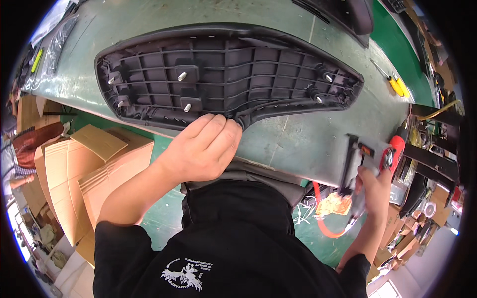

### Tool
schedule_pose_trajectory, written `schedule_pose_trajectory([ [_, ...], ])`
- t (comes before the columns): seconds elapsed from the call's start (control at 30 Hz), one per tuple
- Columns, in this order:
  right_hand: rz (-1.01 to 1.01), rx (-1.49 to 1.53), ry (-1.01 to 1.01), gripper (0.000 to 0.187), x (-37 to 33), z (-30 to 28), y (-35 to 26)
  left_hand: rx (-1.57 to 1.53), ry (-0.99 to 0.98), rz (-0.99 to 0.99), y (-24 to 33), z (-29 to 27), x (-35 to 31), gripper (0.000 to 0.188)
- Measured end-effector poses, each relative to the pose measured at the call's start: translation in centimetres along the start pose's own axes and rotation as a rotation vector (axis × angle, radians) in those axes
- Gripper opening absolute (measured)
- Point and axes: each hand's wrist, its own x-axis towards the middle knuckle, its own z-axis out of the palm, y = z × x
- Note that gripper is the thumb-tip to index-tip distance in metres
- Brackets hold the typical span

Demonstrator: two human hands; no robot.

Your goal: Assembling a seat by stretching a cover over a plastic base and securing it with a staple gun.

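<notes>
A long black upholstered seat [263,74], shaped like a motorcycle seat, lies ribbed underside up on the green worktable. Several metal studs stick up from its plastic base, and small staples show along the folded cover's edge. My left hand [211,144] is closed on the cover at the near edge, around the middle notch; its fingertips are partly hidden. Off to the right, apart from the seat, my right hand [372,186] grips a staple gun [362,159], a silver and black tool with a red part, slightly blurred. An orange air hose [325,229] hangs below it.
The green worktable [318,144] has its near edge against me. Yellow-handled pliers [397,86] lie at its right, another black seat [345,15] at the far right. A green cutter [37,60] and clear plastic bag [57,47] lie far left. An open cardboard box [69,174] stands lower left.
</notes>
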Motion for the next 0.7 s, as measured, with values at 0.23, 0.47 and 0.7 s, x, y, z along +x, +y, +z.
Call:
schedule_pose_trajectory([
  [0.23,0.035,0.282,-0.579,0.012,-4.9,9.0,-10.2,0.017,0.005,0.016,0.1,0.4,-0.8,0.028],
  [0.47,-0.019,0.066,-0.601,0.028,-2.7,11.1,-13.6,0.006,0.053,-0.007,0.4,0.8,-0.9,0.029],
  [0.7,-0.091,-0.059,-0.679,0.037,-1.3,12.4,-15.8,-0.056,0.024,0.063,0.1,1.2,-1.4,0.04],
])
